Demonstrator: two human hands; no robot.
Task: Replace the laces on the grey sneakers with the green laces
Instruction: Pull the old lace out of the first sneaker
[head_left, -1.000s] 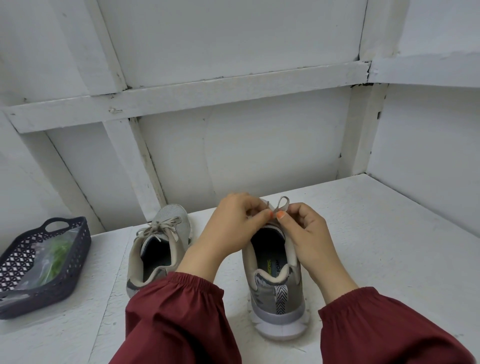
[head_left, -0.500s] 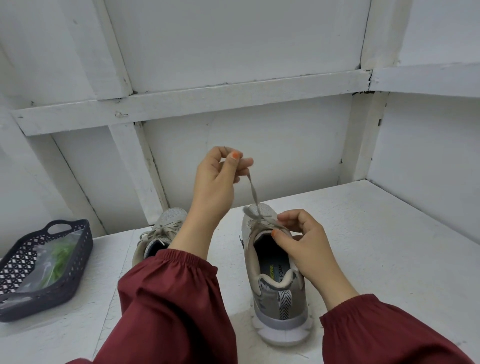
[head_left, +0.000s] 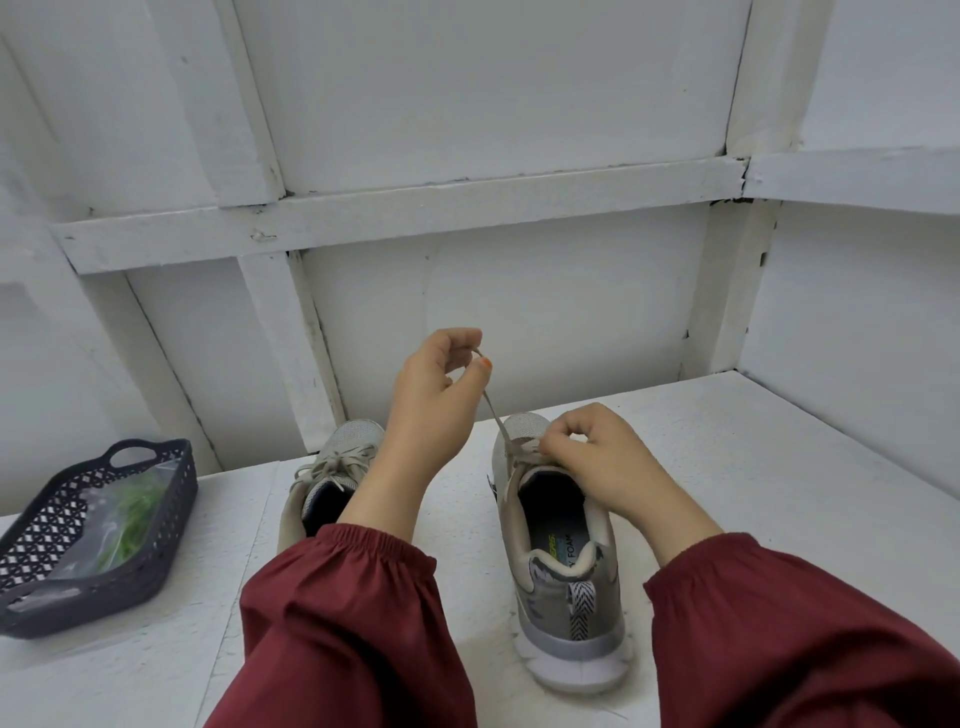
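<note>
We work on a white table (head_left: 753, 467), where the nearer grey sneaker (head_left: 566, 597) stands on its sole, heel toward us. We judge it light enough that a pull on the lace would drag it unless it is steadied at the tongue or collar. The second grey sneaker (head_left: 345, 441) stands to its left, its lace tied in a bow. Well to the left, a dark basket (head_left: 171, 519) holds a clear bag with the green laces (head_left: 132, 514). They look soft and limp, and are probably best lifted by the bag. Our right hand (head_left: 597, 457) sits at the nearer shoe's throat, fingers curled and pinching the old beige lace (head_left: 493, 410) where it crosses the top eyelets. Our left hand (head_left: 431, 384) is raised above, thumb and forefinger clamped on that lace's free end, drawing it taut. The lace is flat, pliable cloth and should slide through if gripped close to the tip.
</note>
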